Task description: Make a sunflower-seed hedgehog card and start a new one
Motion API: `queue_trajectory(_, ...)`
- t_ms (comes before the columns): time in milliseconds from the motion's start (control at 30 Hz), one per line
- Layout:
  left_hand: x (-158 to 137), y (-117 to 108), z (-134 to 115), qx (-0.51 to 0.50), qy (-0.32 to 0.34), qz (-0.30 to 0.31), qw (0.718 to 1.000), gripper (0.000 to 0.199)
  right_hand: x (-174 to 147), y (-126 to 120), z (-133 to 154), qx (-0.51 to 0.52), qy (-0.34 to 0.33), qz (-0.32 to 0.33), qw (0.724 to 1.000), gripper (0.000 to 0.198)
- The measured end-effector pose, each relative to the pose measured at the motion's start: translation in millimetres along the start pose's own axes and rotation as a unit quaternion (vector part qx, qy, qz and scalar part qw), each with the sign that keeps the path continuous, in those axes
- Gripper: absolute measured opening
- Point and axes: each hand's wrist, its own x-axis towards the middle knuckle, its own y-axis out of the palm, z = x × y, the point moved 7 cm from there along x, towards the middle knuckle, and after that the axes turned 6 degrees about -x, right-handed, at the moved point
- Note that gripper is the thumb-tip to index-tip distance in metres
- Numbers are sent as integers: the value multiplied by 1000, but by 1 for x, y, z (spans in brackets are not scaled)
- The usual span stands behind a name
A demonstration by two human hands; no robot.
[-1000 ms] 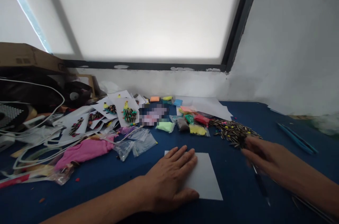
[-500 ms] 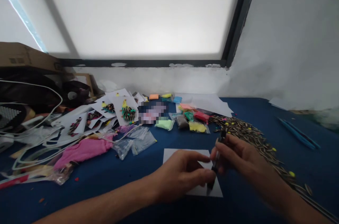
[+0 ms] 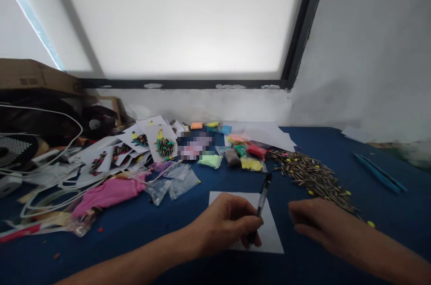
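My left hand [image 3: 232, 222] pinches a clear pen with a black cap end [image 3: 263, 197] between thumb and fingers. The pen stands tilted, its top leaning up and to the right, and its lower end is partly hidden by my fingers. Beneath that hand lies a small white sheet of paper [image 3: 271, 235], its surface partly covered. To the right of the paper, my right hand [image 3: 316, 220] is apart from the pen, with loosely bent fingers, the thumb held away from them and nothing visible in it. It is close to a heap of striped sunflower seeds [image 3: 313, 173].
Small bags of coloured clay, including a yellow one [image 3: 252, 164], sit beyond the paper. Blue tweezers [image 3: 379, 173] lie at the right. At the left are seed-decorated cards [image 3: 161, 137], pink cloth [image 3: 112, 193], clear plastic bags [image 3: 182, 181] and white cables [image 3: 81, 128].
The pen has passed from my right hand to my left. My right hand has moved away to the right, and the pen has shifted slightly left over the paper.
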Motion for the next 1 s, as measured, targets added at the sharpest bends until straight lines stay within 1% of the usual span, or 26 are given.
queue_trajectory(100, 0, 0, 0, 1, -7, -2, 1000, 43, 3, -3, 5, -11, 4, -14, 1000, 18)
queue_trajectory(233, 1, -11, -5, -1, 19, -29, 999, 38, 6, -16, 3, -22, 37, -55, 998, 13)
queue_trajectory(300, 3, -17, -7, -6, 29, -46, 998, 37, 7, -25, -5, -26, 64, -78, 995, 13)
queue_trajectory(367, 5, -20, -7, -7, 30, -52, 998, 35, 8, -37, -18, -36, 100, -106, 989, 23)
queue_trajectory(467, 11, -18, -8, 3, 21, -44, 999, 32, 14, -53, -35, -64, 143, -138, 978, 24)
queue_trajectory(567, 17, -15, -8, 2, 16, -36, 999, 30, 22, -61, -41, -95, 169, -154, 969, 27)
queue_trajectory(700, 22, -13, -8, 0, 21, -20, 1000, 31, 30, -60, -37, -129, 177, -160, 962, 25)
queue_trajectory(833, 24, -16, -6, 1, 24, -12, 1000, 34, 33, -62, -42, -163, 203, -160, 952, 29)
queue_trajectory(933, 26, -18, -3, 8, 25, -10, 1000, 35, 42, -60, -49, -174, 207, -133, 954, 23)
queue_trajectory(1000, 27, -18, -1, 15, 25, -10, 1000, 33, 50, -56, -53, -178, 212, -105, 955, 25)
